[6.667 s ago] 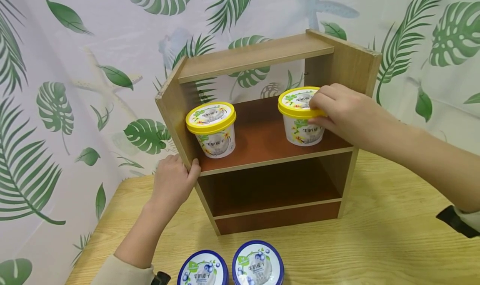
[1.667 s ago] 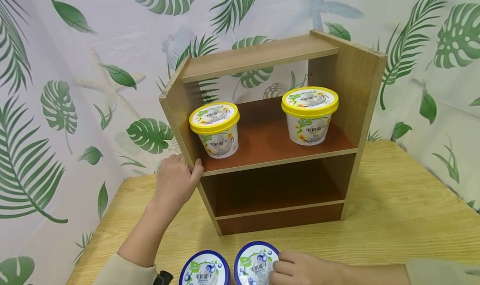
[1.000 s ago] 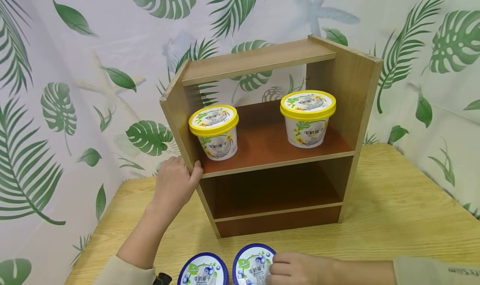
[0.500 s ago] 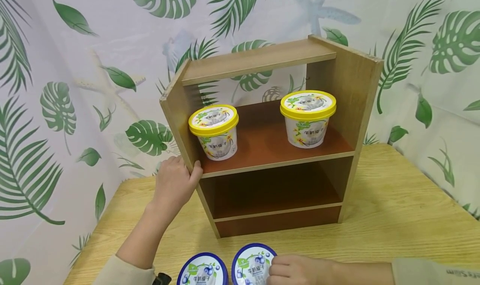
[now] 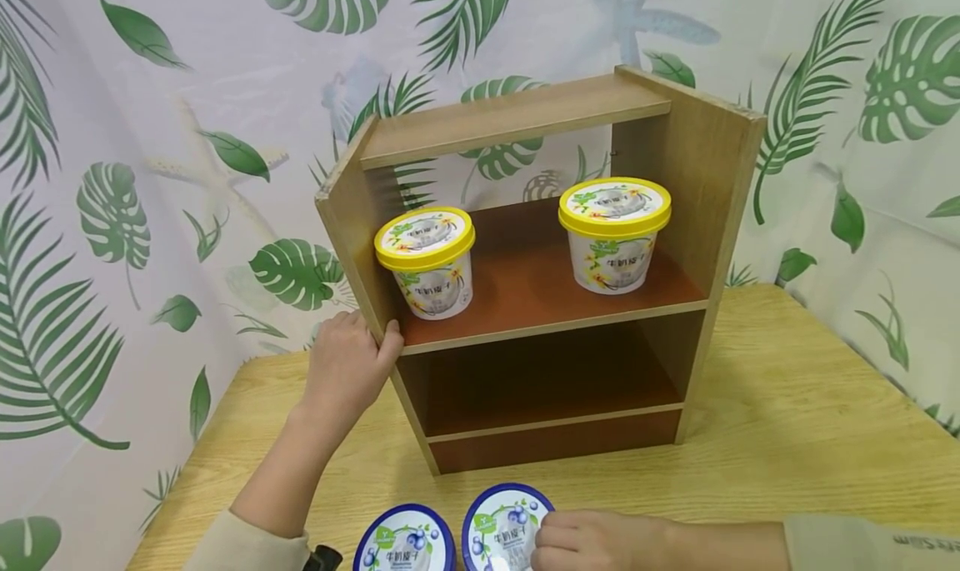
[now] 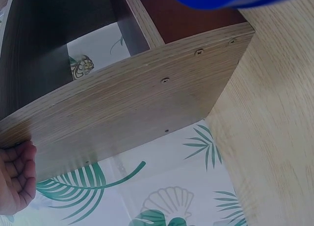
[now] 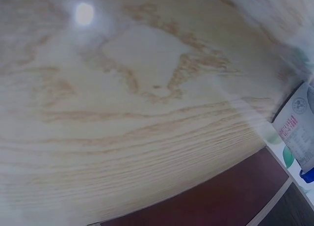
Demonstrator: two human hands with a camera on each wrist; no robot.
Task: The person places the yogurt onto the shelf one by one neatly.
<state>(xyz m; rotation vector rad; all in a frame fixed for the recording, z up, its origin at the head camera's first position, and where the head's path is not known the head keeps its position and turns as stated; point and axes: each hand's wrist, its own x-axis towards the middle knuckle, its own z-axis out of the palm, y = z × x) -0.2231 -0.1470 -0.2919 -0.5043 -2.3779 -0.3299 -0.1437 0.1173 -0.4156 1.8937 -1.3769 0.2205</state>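
A small wooden shelf unit (image 5: 540,425) stands on the table. My left hand (image 5: 347,358) grips its left side panel, thumb lying at the edge of the upper board; in the left wrist view curled fingertips (image 6: 22,169) show against the panel's outer face. Two yellow-lidded tubs stand upright on the upper board, a left tub (image 5: 438,292) by the side panel and a right tub (image 5: 615,262). At the bottom of the head view, my right hand (image 5: 592,542) holds the right blue-lidded tub (image 5: 502,533), its thumb hidden. The other blue-lidded tub (image 5: 405,546) stands just left.
The lower compartment (image 5: 547,375) of the shelf unit is dark inside. Bare wooden tabletop (image 5: 795,438) extends to the right. A leaf-patterned backdrop (image 5: 187,137) hangs behind and at the left.
My right hand has let go of the right yellow-lidded tub and moved down to the right blue-lidded tub, where it has stayed since. The left hand keeps its grip on the side panel.
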